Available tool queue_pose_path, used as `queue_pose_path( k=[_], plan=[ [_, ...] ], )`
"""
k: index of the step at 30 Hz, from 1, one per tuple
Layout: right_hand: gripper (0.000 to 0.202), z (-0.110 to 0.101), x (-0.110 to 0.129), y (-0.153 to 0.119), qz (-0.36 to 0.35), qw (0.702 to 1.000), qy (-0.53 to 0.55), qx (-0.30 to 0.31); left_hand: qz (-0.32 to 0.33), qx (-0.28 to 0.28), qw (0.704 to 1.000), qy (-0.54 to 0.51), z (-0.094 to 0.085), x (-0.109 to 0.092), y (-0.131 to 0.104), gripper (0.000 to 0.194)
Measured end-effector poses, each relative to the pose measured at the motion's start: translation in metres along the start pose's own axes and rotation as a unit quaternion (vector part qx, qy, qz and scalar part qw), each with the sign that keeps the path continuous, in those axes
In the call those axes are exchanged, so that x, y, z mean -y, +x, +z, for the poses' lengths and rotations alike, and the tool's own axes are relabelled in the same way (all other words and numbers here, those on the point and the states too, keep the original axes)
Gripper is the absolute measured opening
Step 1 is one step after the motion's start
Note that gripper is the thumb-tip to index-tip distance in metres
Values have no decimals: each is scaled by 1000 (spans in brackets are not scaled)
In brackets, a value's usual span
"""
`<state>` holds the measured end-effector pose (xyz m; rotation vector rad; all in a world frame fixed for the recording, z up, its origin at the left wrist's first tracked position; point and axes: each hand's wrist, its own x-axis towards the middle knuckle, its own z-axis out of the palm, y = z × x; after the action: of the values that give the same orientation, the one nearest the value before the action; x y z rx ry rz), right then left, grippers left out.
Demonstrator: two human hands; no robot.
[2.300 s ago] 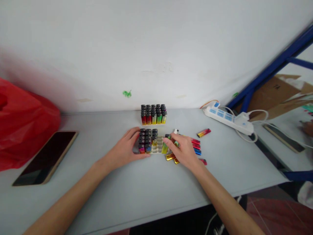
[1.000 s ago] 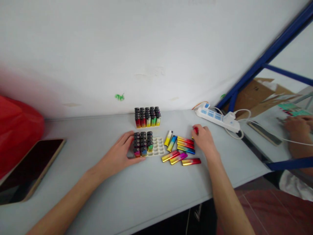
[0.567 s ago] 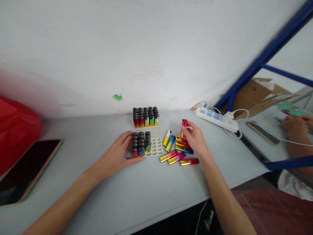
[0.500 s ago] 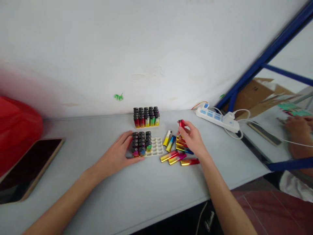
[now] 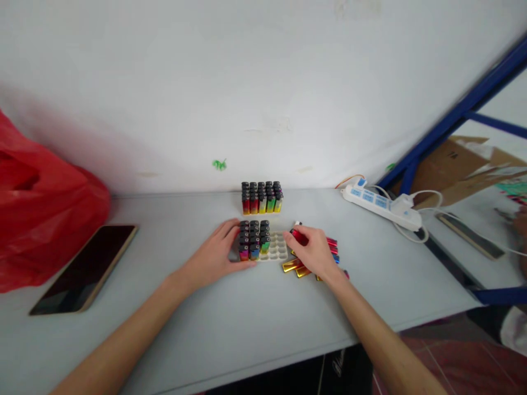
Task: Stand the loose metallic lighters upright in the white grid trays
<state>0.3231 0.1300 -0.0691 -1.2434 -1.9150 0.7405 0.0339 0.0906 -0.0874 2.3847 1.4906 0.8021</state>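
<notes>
My left hand (image 5: 218, 249) is wrapped round the left side of a white tray (image 5: 280, 251) of small cells, with the thumb along its front edge. Black-topped lighters (image 5: 254, 241) stand upright in the tray's left columns; the cells to the right of them show bare. My right hand (image 5: 315, 251) pinches a red lighter (image 5: 300, 237) just off the tray's right edge, its lower part hidden by the fingers. Under and beside this hand lie several loose shiny lighters (image 5: 303, 271) in gold, red and blue, partly covered.
Behind the tray stands a second block of upright lighters (image 5: 262, 198), near the wall. To the left are a phone (image 5: 84, 269) and a red plastic bag (image 5: 45, 208). A power strip (image 5: 381, 206) with cables lies right, before a blue metal frame (image 5: 436, 126) and cardboard box (image 5: 447, 164).
My right hand has come left and down with the red lighter, from above the loose pile to the tray's right edge. My left hand stays at the tray. The whole view has shifted somewhat.
</notes>
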Motion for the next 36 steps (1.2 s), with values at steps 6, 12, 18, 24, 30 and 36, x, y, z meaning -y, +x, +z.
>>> queue_pose_path(
  k=[6,12,18,24,30,36],
  plan=[
    [35,5,6,-3,-16,999,-32,-15,-3,7,1000,7,1,-1,0,76],
    [34,6,5,-2,-25,999,-36,-20,-3,2,1000,0,1,-1,-1,76],
    [47,4,7,-2,-22,998,-36,-39,2,1,1000,5,2,1,-2,77],
    [15,2,9,-4,9,999,12,-46,5,-5,1000,-10,1,-1,0,76],
    [12,3,5,-2,9,999,17,-45,5,-10,1000,-6,2,3,0,75],
    [29,2,0,-2,-45,999,7,-26,-2,-3,1000,2,4,7,0,84]
  ],
)
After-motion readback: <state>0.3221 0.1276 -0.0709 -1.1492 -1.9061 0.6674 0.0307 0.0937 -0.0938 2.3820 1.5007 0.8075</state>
